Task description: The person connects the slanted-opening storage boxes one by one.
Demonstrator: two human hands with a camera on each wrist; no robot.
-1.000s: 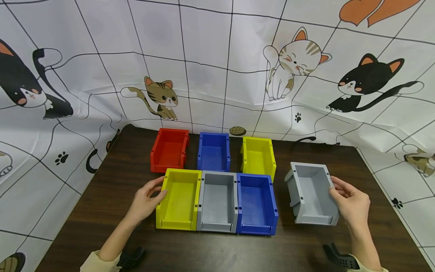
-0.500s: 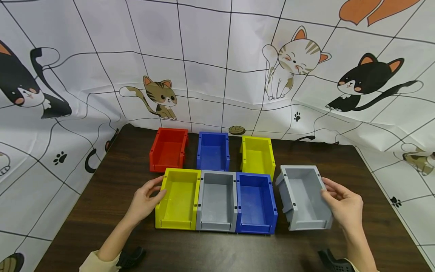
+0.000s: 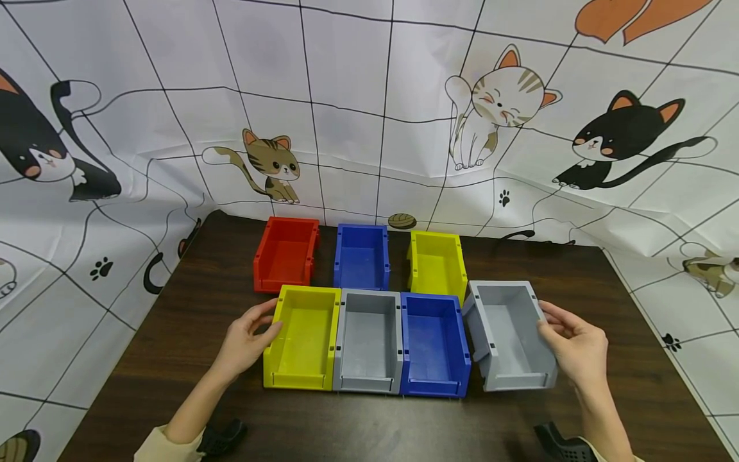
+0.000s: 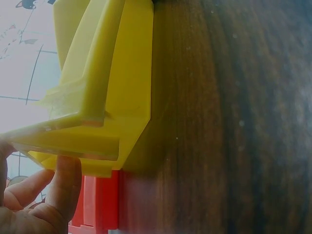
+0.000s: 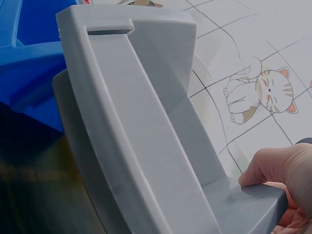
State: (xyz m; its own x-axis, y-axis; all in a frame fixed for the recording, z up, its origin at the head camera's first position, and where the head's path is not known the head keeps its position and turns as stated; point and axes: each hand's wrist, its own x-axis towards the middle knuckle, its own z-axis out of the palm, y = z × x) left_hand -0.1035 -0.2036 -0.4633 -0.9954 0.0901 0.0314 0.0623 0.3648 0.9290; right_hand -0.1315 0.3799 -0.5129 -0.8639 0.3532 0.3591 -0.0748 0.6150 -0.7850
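In the head view a yellow bin [image 3: 303, 340], a grey bin [image 3: 369, 343] and a blue bin [image 3: 434, 343] stand side by side in a front row. My left hand [image 3: 245, 340] grips the yellow bin's left wall, thumb inside the rim; the left wrist view shows the fingers [image 4: 63, 187] at that edge. At the row's right end my right hand [image 3: 577, 346] pinches the right wall of another grey bin [image 3: 512, 337], which is tilted and seems raised off the table. A narrow gap parts it from the blue bin. The right wrist view shows the thumb [image 5: 265, 165] over its rim.
Behind the front row stand a red bin [image 3: 287, 255], a second blue bin [image 3: 362, 258] and a second yellow bin [image 3: 439, 264]. The dark wooden table [image 3: 358, 427] backs onto a white cat-print sheet [image 3: 352, 115].
My right hand has carried the grey bin leftward, closer to the blue bin. My left hand and the other bins have stayed in place.
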